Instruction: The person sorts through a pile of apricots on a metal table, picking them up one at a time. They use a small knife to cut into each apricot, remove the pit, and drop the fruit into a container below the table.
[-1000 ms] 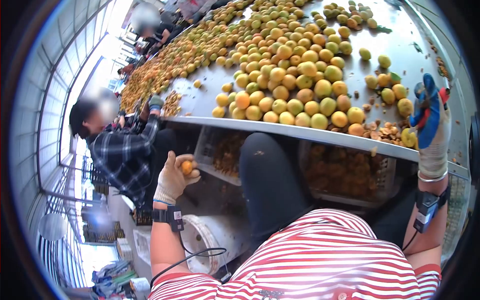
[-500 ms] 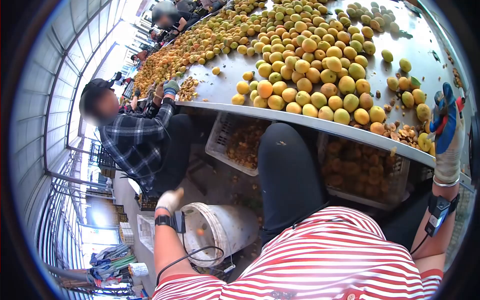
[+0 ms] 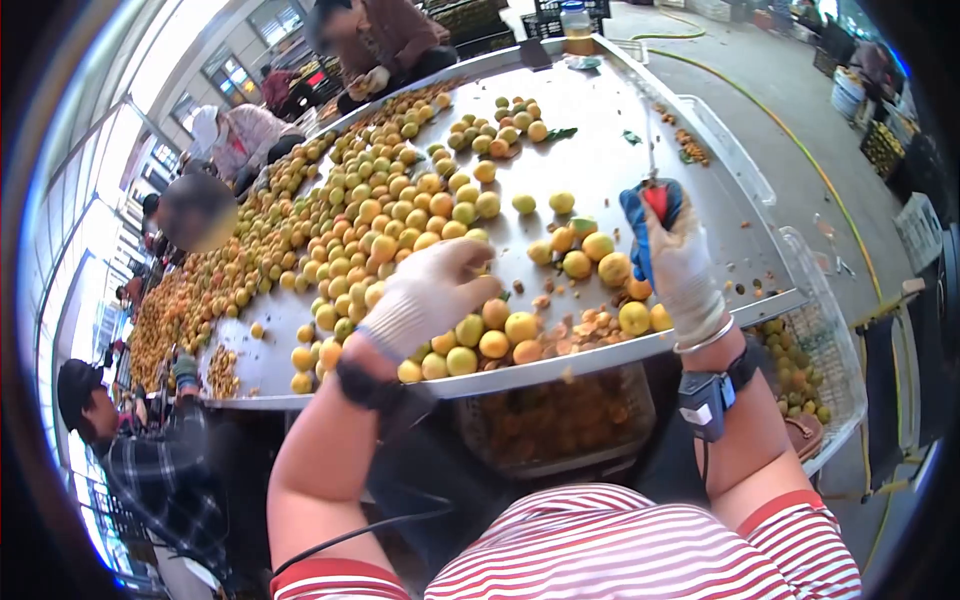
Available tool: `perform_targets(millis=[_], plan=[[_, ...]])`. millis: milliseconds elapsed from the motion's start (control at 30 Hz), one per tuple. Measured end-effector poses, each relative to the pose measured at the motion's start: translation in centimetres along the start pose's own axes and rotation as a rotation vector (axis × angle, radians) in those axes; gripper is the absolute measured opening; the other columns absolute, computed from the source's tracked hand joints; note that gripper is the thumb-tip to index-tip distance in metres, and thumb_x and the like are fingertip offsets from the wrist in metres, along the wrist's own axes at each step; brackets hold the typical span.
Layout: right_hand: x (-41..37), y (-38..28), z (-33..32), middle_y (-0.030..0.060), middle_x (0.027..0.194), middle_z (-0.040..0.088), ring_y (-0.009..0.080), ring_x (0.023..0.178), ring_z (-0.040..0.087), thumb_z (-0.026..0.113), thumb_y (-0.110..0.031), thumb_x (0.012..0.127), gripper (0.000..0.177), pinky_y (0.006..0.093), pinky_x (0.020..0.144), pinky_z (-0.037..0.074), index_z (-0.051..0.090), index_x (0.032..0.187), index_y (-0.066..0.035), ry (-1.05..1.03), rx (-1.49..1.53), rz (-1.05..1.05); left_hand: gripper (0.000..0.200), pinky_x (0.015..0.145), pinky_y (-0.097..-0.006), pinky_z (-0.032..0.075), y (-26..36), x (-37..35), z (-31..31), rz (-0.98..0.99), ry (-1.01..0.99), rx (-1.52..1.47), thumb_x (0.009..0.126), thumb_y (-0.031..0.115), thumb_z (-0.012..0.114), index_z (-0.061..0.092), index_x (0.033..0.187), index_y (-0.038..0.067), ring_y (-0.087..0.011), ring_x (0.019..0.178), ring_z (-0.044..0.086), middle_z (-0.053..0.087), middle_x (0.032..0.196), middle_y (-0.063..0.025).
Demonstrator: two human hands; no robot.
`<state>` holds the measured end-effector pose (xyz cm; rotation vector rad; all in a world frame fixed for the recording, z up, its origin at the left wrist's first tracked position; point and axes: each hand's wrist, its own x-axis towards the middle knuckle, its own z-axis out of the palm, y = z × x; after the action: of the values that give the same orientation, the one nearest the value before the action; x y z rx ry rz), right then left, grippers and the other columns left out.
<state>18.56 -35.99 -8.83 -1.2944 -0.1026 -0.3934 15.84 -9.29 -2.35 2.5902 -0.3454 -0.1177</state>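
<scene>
My left hand (image 3: 430,290), in a white glove, is over the near part of a heap of apricots (image 3: 385,248). Its thumb and fingers are apart and curved, close to the fruit, with no fruit visibly held. My right hand (image 3: 682,265), in a white glove with blue on the fingers, is wrapped round a red-handled knife (image 3: 656,199) whose thin blade points away from me. Below and between the hands lie more apricots (image 3: 493,344) and a pile of split apricot pieces (image 3: 597,328) along the metal table's (image 3: 590,110) near edge.
Under the table stands a crate (image 3: 560,425) of dark orange fruit pieces. At right a white crate (image 3: 848,375) holds green-yellow fruit. A co-worker in a plaid shirt (image 3: 165,465) sits to the left; others work along the far side. A jar (image 3: 576,25) stands at the far corner.
My left hand has come up from beside the white bucket to the apricots on the table. My right hand still grips the knife. The view has turned to the right.
</scene>
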Motion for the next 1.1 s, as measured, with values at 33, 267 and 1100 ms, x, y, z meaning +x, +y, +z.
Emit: perform_targets(millis=[33, 267, 1100], plan=[[0.7, 2.2, -0.8, 0.0068, 0.088, 0.068, 0.0086, 0.074, 0.062, 0.067, -0.009, 0.096, 0.018, 0.0258, 0.065, 0.054, 0.058, 0.107, 0.003, 0.025, -0.101, -0.121, 0.047, 0.091, -0.0345, 0.053, 0.0, 2.5, 1.8, 0.037, -0.011, 0.088, 0.083, 0.029, 0.074, 0.066, 0.122, 0.005, -0.0242, 0.101, 0.067, 0.069, 0.111, -0.0135], [-0.4, -0.1, 0.1, 0.0103, 0.110, 0.065, 0.0099, 0.095, 0.063, 0.057, -0.001, 0.099, 0.022, 0.0218, 0.085, 0.053, 0.052, 0.120, 0.001, -0.060, -0.130, 0.009, 0.054, 0.089, -0.0426, 0.054, 0.0, 11.7, 9.1, -0.129, -0.140, 0.553, 0.077, 0.049, 0.073, 0.069, 0.113, 0.009, -0.0331, 0.104, 0.067, 0.070, 0.111, -0.0155], [-5.9, -5.0, 2.4, -0.0014, 0.074, 0.054, 0.0053, 0.066, 0.048, 0.050, -0.023, 0.107, 0.022, 0.0221, 0.059, 0.042, 0.058, 0.105, -0.003, -0.562, 0.005, 0.399, 0.048, 0.093, -0.0332, 0.048, 1.6, -1.2, 4.1, 0.334, 0.066, -0.890, 0.089, 0.026, 0.074, 0.057, 0.125, -0.002, -0.0191, 0.104, 0.060, 0.062, 0.115, -0.0121]])
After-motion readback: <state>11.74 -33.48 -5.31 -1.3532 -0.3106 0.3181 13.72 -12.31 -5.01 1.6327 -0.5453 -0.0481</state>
